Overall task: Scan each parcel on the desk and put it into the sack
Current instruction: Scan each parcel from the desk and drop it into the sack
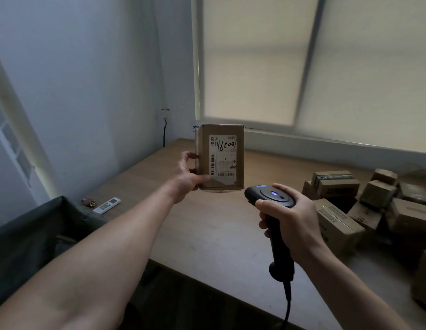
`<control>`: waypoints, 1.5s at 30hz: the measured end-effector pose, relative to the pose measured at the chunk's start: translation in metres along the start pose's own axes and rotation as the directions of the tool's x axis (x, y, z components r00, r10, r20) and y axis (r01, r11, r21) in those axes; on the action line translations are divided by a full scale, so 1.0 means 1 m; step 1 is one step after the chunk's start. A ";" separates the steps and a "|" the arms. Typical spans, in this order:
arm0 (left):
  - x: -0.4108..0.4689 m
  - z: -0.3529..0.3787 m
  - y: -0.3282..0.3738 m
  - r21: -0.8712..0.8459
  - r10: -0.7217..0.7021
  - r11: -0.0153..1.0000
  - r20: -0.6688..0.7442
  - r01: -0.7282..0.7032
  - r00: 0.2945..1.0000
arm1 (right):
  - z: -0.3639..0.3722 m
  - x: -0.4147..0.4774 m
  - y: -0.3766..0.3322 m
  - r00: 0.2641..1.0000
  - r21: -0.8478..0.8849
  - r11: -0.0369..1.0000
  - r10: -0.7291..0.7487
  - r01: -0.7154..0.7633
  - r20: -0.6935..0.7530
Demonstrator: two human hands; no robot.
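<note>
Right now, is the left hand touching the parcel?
Touching. Head view: the left hand pinches the parcel, thumb on its label face, fingers round its left edge.

handwritten "182001" on label (222, 160) of parcel (240, 151)

The left hand (187, 177) grips a cardboard parcel (221, 157) upright above the worktop (207, 229), label facing the camera. The right hand (291, 215) holds a black scanner (270, 198) just beside it. More parcels (373, 201) crowd the worktop's right edge.
</note>
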State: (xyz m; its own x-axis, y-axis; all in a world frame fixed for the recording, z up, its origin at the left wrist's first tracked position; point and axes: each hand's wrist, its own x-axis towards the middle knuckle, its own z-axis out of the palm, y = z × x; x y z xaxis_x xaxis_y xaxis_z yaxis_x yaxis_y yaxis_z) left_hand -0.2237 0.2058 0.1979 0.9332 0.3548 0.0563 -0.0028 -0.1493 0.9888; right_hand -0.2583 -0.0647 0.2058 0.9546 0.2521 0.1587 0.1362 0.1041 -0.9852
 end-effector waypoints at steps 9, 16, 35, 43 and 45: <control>-0.010 -0.019 0.004 0.014 0.001 1.000 0.006 -0.001 1.000 | 0.001 -0.008 0.002 0.997 -0.062 0.997 -0.045 0.049 0.054; -0.048 -0.068 -0.010 0.023 -0.043 0.999 -0.104 0.046 0.994 | 0.035 -0.014 0.011 0.984 -0.024 1.000 -0.005 0.010 0.176; -0.153 -0.307 -0.195 -0.257 -0.516 0.856 -0.422 0.448 0.745 | 0.299 -0.014 0.064 0.906 -0.011 0.996 0.086 -0.089 0.414; -0.135 -0.314 -0.252 -0.120 -0.677 0.733 -0.221 0.669 0.702 | 0.329 -0.002 0.092 0.917 -0.056 0.988 0.153 -0.142 0.368; -0.125 -0.315 -0.261 -0.123 -0.684 0.728 -0.199 0.674 0.702 | 0.332 0.000 0.099 0.921 -0.078 0.987 0.162 -0.143 0.355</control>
State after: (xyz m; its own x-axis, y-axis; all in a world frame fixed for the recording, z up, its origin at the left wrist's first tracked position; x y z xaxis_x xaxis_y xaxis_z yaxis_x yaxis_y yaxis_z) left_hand -0.4523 0.4912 -0.0233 0.5853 0.5351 -0.6091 0.5829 0.2444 0.7749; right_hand -0.3326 0.2647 0.1296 0.8072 0.5902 0.0100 0.0186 -0.0085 -0.9998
